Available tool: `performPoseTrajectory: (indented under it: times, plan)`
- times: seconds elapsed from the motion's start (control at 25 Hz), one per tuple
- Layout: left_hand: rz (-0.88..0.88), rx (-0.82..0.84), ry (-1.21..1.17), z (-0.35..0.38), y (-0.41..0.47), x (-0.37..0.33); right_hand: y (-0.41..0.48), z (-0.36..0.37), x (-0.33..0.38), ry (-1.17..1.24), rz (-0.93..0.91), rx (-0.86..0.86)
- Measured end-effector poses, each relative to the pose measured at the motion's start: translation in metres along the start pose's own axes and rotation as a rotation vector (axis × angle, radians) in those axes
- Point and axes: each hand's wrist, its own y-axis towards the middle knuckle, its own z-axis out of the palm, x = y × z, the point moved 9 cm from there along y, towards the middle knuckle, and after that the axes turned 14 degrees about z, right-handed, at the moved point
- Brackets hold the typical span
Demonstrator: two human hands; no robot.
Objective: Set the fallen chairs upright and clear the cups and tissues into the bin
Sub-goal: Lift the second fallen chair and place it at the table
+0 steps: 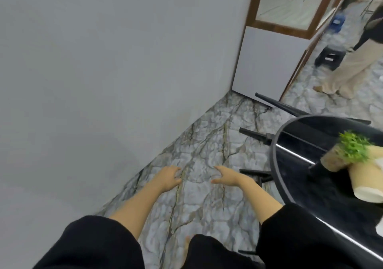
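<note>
Marbled floor (207, 144) beside grey wall (103, 61)

Bare marble floor (207, 144) lies open ahead of both empty hands, between the grey wall (103, 61) on the left and the round black worktop (277, 165) on the right. Black chair legs (255, 133) stick out along the floor beside that worktop's rim, narrowing the right side.

Wall (93, 61): plain grey, at left
Floor (196, 202): veined marble
Plant (354, 146): green, on the black tabletop (294, 175)
</note>
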Motion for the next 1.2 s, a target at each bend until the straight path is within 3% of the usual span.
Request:
performPoseTrajectory:
  times: [0.56, 0.76, 0.84, 0.92, 1.2]
  plan:
    - [0.158, 0.210, 0.091, -0.199, 0.385, 0.048, 0.276, -0.295, 0.063, 0.146, 0.123, -0.111]
    - [0.246, 0.274, 0.122, -0.253, 0.505, 0.037, 0.331, -0.388, 0.059, 0.269, 0.180, -0.161]
    - [0.278, 0.343, 0.186, -0.274, 0.609, 0.033, 0.392, -0.451, 0.038, 0.294, 0.227, -0.198]
    - [0.276, 0.349, 0.160, -0.283, 0.637, 0.032, 0.402, -0.474, 0.030, 0.314, 0.256, -0.214]
    - [0.442, 0.435, 0.257, -0.327, 0.870, -0.059, 0.499, -0.651, -0.061, 0.426, 0.370, -0.316]
